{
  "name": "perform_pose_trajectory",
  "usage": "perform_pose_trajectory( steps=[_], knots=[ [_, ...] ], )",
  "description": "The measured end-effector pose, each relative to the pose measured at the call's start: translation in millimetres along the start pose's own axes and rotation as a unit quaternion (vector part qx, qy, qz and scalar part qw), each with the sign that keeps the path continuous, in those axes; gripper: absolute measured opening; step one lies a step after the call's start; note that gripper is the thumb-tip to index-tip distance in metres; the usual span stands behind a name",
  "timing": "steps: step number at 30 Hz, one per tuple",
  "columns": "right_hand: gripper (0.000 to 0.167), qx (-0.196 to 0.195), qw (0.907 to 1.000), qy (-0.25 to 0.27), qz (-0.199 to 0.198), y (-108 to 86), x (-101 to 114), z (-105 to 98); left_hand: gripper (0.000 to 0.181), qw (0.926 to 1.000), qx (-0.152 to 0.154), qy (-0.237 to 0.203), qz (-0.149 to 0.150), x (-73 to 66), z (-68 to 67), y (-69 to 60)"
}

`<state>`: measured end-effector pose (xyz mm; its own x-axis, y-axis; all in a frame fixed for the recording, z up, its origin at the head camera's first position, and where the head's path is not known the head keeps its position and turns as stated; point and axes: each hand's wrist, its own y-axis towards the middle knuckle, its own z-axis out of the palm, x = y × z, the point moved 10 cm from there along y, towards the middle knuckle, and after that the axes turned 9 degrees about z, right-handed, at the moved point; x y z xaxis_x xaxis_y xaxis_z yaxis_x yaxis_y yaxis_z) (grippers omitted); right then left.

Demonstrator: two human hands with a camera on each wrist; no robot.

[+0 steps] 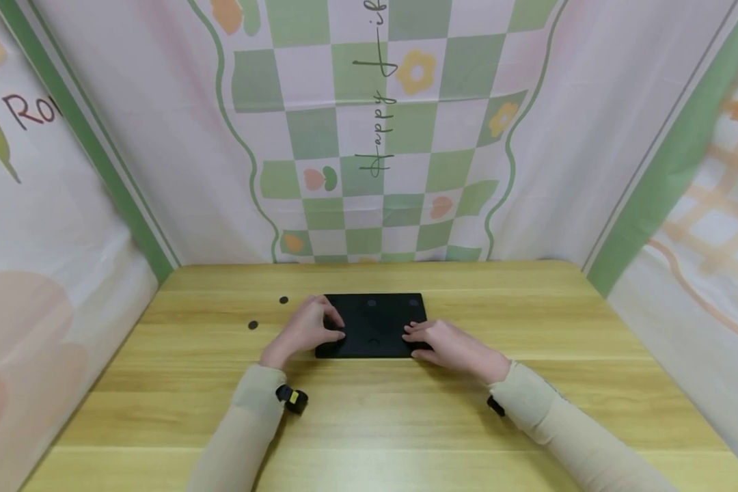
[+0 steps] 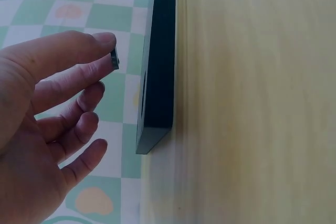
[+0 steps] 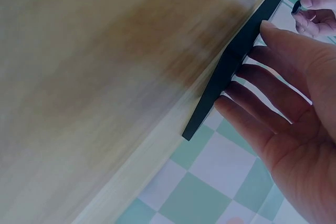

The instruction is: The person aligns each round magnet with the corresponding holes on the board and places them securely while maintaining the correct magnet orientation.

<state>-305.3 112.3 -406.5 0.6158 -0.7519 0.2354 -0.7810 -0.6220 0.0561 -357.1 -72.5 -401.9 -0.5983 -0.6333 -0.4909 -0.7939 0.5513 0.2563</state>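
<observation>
A flat black rectangular board (image 1: 384,321) lies on the table. Round grey spots show along its far side, and a dark ring-like mark (image 1: 374,342) sits near its front edge. Over the board's left part, my left hand (image 1: 307,326) pinches a small dark disc (image 2: 115,60) between thumb and forefinger; its other fingers are loosely bent. In the left wrist view the disc is apart from the board. My right hand (image 1: 445,347) rests its fingertips on the board's right part, fingers mostly straight, thumb near the front edge. That hand covers the board's front right corner.
Two dark discs, one farther back (image 1: 283,300) and one nearer (image 1: 253,325), lie on the wooden table (image 1: 369,424) left of the board. A patterned cloth (image 1: 357,137) hangs behind the table, with more cloth at both sides.
</observation>
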Motion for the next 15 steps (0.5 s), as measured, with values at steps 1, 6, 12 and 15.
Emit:
perform_pose_trajectory(
  steps=[1, 6, 12, 15],
  knots=[
    [0.033, 0.0, 1.0, 0.0, 0.0, -0.1, -0.2, 0.1, 0.007, 1.0, -0.001, -0.001, 0.002, -0.7, 0.3, 0.4],
    [0.033, 0.0, 1.0, 0.003, 0.001, 0.0, -0.4, 0.3, 0.007, 0.9999, -0.003, 0.004, 0.014, -4.4, 2.6, 2.9],
    [0.033, -0.002, 1.0, 0.001, 0.001, 0.8, 0.6, 0.4, 0.008, 0.9998, 0.006, 0.0, 0.018, -7.2, 7.8, 5.5],
    [0.033, -0.003, 1.0, 0.003, 0.0, 0.7, 0.8, 0.3, 0.008, 0.9998, 0.01, 0.004, 0.017, -6.7, 10.8, 7.1]
  ],
)
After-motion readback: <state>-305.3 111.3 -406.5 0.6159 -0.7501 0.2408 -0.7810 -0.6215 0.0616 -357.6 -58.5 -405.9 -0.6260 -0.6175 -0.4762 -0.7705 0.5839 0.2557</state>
